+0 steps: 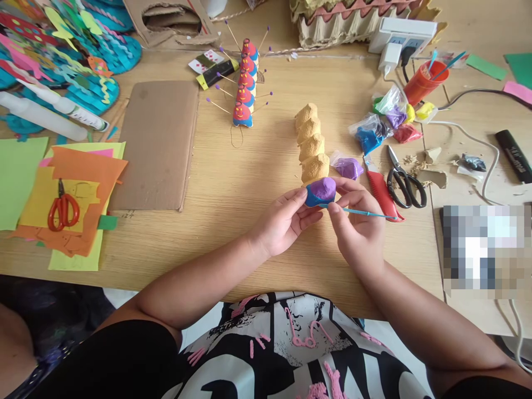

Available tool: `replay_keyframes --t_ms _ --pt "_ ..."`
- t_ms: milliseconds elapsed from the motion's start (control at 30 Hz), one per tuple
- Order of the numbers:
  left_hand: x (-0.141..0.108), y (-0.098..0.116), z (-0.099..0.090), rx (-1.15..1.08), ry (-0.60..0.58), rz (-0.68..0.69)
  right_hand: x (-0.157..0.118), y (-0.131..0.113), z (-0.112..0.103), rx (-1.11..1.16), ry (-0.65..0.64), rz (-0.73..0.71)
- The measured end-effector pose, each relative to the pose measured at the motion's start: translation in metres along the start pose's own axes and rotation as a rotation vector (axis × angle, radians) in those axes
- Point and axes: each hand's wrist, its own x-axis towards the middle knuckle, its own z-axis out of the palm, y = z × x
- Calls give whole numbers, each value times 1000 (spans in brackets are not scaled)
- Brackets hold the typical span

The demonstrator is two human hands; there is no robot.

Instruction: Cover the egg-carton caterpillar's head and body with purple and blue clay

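Observation:
A strip of egg carton cups (pixel 315 145), mostly bare yellowish-tan, runs away from me over the table. Its nearest cup carries a purple clay cap (pixel 323 188) and a blue clay band (pixel 315 197) below. My left hand (pixel 284 220) grips that cup's left side between thumb and fingers. In my right hand (pixel 361 219), a thin blue modelling tool (pixel 361 212) is pinched, its tip at the blue band's lower edge. Farther left stands a finished-looking caterpillar (pixel 245 88) of red and blue cups with purple-tipped sticks.
To the right lie black-handled scissors (pixel 403 180), a red cutter-like tool (pixel 380 191), bagged purple clay (pixel 348 167), other clay packets and a red cup (pixel 424 82). Cardboard (pixel 155 144), coloured paper (pixel 35 188) and red scissors (pixel 63 210) lie left. Egg cartons (pixel 344 27) and a power strip (pixel 401 34) sit behind.

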Motion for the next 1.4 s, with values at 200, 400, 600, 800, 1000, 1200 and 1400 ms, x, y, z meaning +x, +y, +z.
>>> replay_keyframes --t_ms 200,400,600,800,1000,1200,1400 --pt "-1 3 -1 -41 34 -27 4 5 0 266 36 121" --pt "-2 5 1 -74 19 -34 2 6 3 315 -13 130" --pt "-3 3 3 -81 21 -44 2 4 5 253 -3 117" --pt "-3 2 3 -118 -12 -40 0 3 6 172 26 57" --pt "-4 4 4 -106 17 -46 0 2 6 256 9 101" --pt "-4 3 3 -121 33 -55 2 1 7 235 20 100" --pt "-4 6 6 -153 92 -81 2 5 6 335 25 112"
